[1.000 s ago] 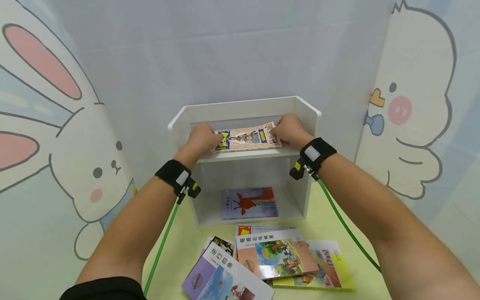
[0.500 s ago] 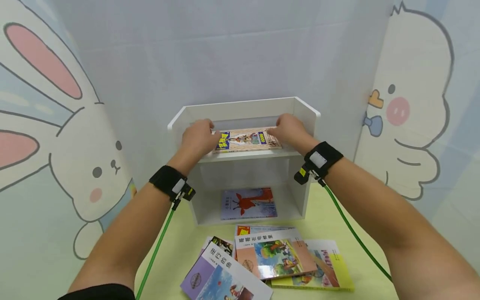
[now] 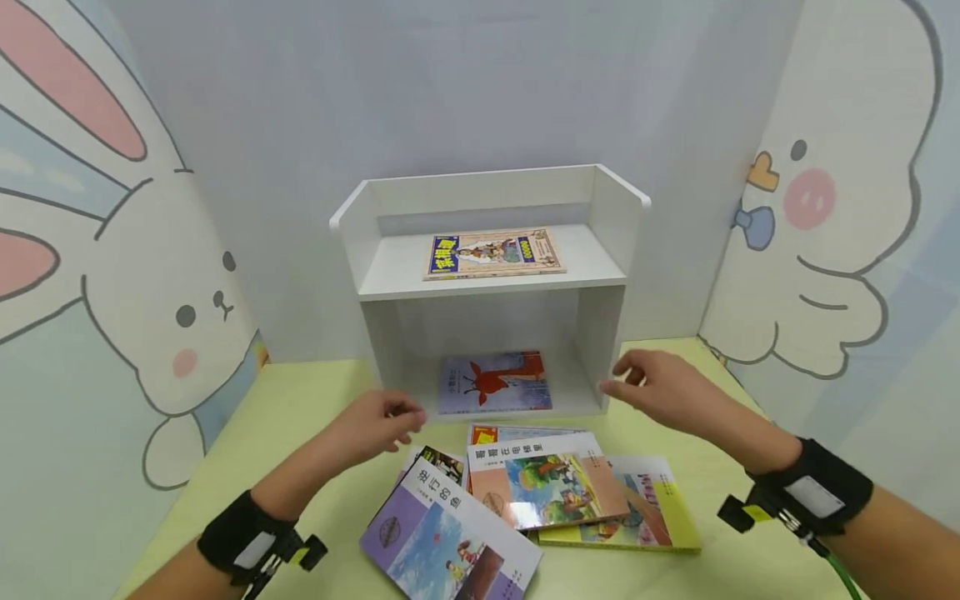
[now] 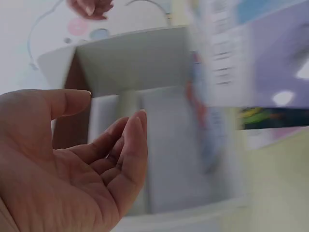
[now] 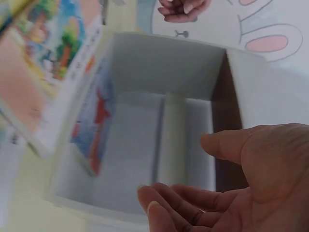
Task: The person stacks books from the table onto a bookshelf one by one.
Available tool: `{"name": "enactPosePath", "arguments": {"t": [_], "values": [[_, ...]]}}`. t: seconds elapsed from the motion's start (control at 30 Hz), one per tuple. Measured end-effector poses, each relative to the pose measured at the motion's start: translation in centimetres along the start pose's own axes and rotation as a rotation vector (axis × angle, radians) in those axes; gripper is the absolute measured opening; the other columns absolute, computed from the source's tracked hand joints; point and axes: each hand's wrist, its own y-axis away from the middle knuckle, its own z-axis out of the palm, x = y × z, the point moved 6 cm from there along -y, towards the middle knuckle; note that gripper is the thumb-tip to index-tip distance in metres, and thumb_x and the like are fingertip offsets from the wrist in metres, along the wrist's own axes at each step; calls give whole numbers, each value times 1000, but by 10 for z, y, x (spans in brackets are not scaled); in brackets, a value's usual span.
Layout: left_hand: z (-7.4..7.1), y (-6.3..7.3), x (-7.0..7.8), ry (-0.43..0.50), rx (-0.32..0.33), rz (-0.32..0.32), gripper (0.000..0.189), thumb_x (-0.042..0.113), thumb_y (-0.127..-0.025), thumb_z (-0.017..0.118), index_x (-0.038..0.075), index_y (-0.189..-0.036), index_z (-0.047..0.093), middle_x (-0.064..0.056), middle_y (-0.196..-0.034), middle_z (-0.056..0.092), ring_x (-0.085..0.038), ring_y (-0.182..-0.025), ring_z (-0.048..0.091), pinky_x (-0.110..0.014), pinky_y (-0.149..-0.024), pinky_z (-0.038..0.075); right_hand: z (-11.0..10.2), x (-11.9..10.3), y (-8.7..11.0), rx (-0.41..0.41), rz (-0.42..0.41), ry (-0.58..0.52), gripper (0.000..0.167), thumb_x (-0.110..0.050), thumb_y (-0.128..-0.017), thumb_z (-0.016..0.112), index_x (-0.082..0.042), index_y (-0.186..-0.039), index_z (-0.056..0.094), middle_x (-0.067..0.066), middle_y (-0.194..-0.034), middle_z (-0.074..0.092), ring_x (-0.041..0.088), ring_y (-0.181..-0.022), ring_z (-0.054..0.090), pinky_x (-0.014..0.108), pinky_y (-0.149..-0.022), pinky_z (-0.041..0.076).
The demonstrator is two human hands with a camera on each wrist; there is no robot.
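Observation:
My left hand hovers above the left side of the book pile, fingers loosely bent around nothing. Over on the right, my right hand hangs beside the shelf's lower right corner, also holding nothing. Both wrist views show a gap between thumb and fingers. A cream comic book lies flat on the upper board of the white shelf. Below it, a blue-purple book with a red giraffe lies on the bottom board. Nearest my left hand is a purple-and-white book; an orange picture book overlaps others.
A yellow-green book pokes out under the pile's right side. The pile sits on a pale yellow-green table in front of the shelf. Printed curtains with a rabbit and a white chick stand at the sides.
Both hands have let go of the cream comic book on the upper board and pulled back, down and apart. The comic book stays there, and the head view has shifted slightly.

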Motion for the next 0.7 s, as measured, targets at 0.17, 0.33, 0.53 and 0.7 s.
{"name": "enactPosePath", "arguments": {"t": [0.17,0.33,0.53,0.7], "values": [[22,24,-52,148,-29,-150,33,25,-111,67,-3,-129,73,-11,-112,75,-27,-98,74,-46,-83,65,49,57,28,-163,148,-192,42,-34,-111,69,5,-125,70,9,-98,72,25,-81,70,44,-67,60],[21,32,-62,169,12,-181,32,23,-111,66,-2,-130,73,-11,-114,76,-27,-100,74,-46,-86,64,67,66,43,-198,199,-307,40,-34,-111,68,5,-123,70,11,-99,72,28,-83,72,45,-68,61],[18,33,-64,125,1,-213,31,25,-111,67,-2,-127,73,-13,-113,74,-28,-99,74,-47,-86,64,99,36,64,-398,249,-552,35,-31,-113,64,3,-118,70,13,-97,75,28,-80,73,41,-65,62],[31,39,-75,32,-109,-292,28,32,-109,72,5,-117,74,-7,-102,70,-22,-90,68,-42,-77,61,152,4,94,-671,320,-815,40,-31,-114,58,5,-125,73,16,-110,81,26,-97,80,35,-79,65]]}}
